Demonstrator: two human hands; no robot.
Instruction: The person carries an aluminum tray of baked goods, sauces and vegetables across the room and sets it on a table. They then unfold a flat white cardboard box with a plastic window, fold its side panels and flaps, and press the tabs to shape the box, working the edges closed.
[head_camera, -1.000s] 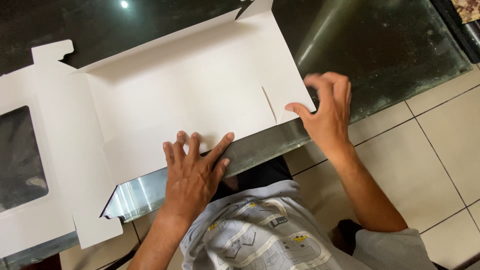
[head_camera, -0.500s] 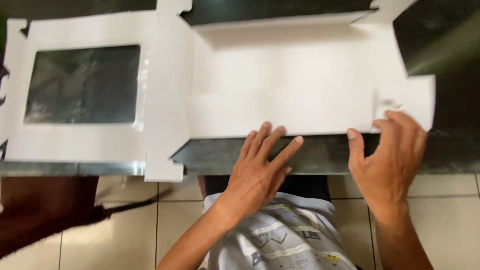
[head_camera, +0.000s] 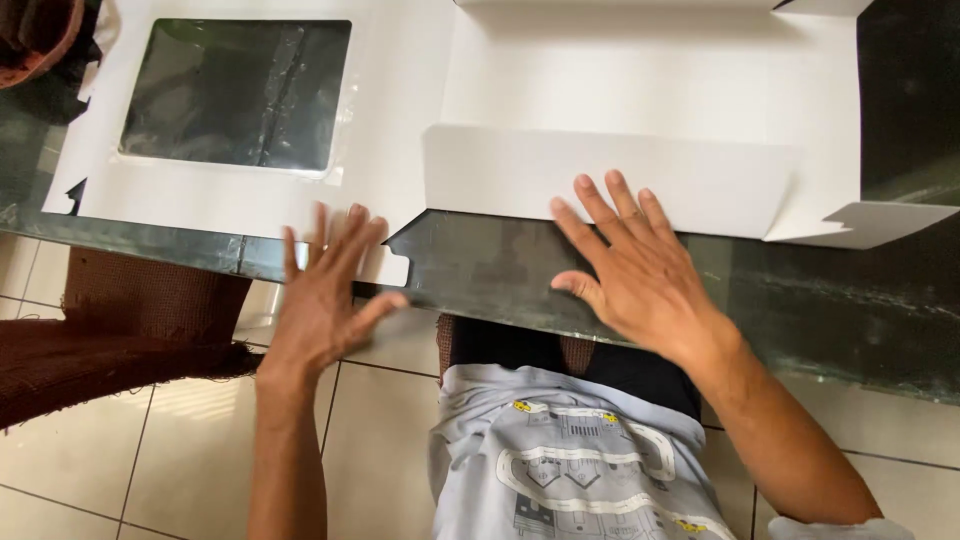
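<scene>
We see a flat white cardboard box blank (head_camera: 560, 90) spread across the upper half of the frame on a dark glass table (head_camera: 800, 300). Our right hand (head_camera: 630, 270), fingers spread and gripping nothing, presses the folded front flap (head_camera: 600, 180) at centre. Our left hand (head_camera: 325, 295), also spread and empty, hovers at lower left by the panel with the clear window (head_camera: 235, 95).

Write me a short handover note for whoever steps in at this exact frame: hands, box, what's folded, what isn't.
Left hand: open, fingers spread over the near edge of the flat white cardboard box blank, by its small tab.
Right hand: open, fingertips on the long near flap, which is creased up.
The blank lies on the dark glass table, clear window panel to the left.
Done: near flap creased.
Left: the other flaps look unfolded; box not assembled.
</scene>
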